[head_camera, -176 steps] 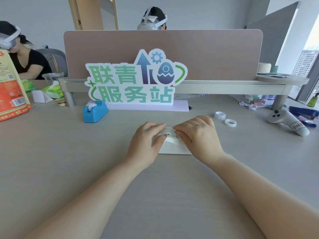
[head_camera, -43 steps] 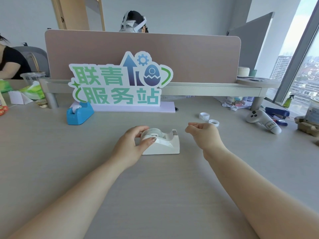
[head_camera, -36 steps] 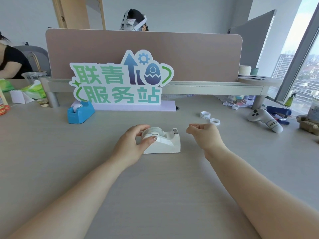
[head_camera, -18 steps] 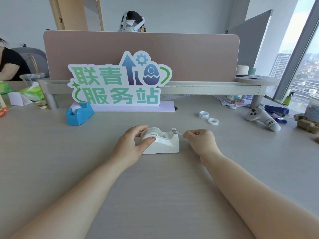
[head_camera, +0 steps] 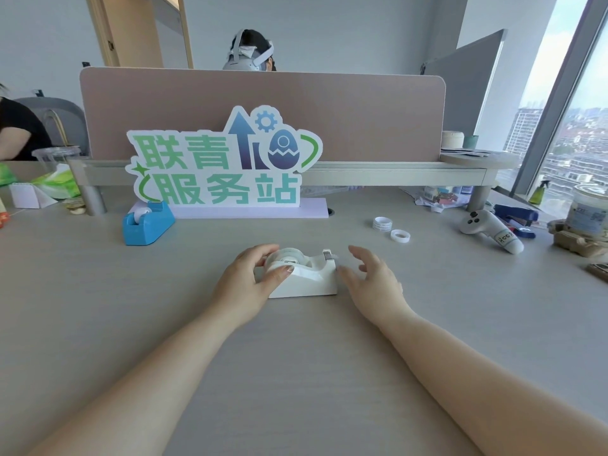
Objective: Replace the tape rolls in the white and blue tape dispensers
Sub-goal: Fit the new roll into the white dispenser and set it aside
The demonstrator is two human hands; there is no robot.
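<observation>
Head view, centre of frame: left hand point(head_camera: 250, 281) grips the rear end of the white tape dispenser point(head_camera: 306, 281). The thumb is on the near side and the fingers curl over the far side, around the tape roll point(head_camera: 286, 256) seated in it. Right hand point(head_camera: 371, 281) is just right of the dispenser's cutter end point(head_camera: 327, 254), with fingers spread and relaxed and nothing in it. Its thumb tip is close to the dispenser's right face; can't tell if it touches. Both forearms run in from the bottom corners.

White dispenser sits flat on the grey desk point(head_camera: 296, 373), cutter pointing right. Two loose tape rolls are on the desk right of centre, well apart from the hands: one taller point(head_camera: 382, 223), one a thin ring point(head_camera: 400, 235) just beside it. Further right lie a white handheld controller point(head_camera: 490, 232) and, behind it, a dark blue stapler point(head_camera: 515, 215). A jar point(head_camera: 589, 209) stands at the right edge.

Blue tape dispenser point(head_camera: 148, 225) is left of centre, holding a small white roll point(head_camera: 141, 213), and sits against the base of a green and blue cut-out sign point(head_camera: 223, 166). Behind the sign are a low shelf and a pink partition point(head_camera: 362, 120). A person wearing a headset point(head_camera: 250, 51) shows above the partition, top centre. At far left are a green tissue pack point(head_camera: 59, 184), a clear cup point(head_camera: 56, 156) and another person's dark sleeve point(head_camera: 16, 133).
</observation>
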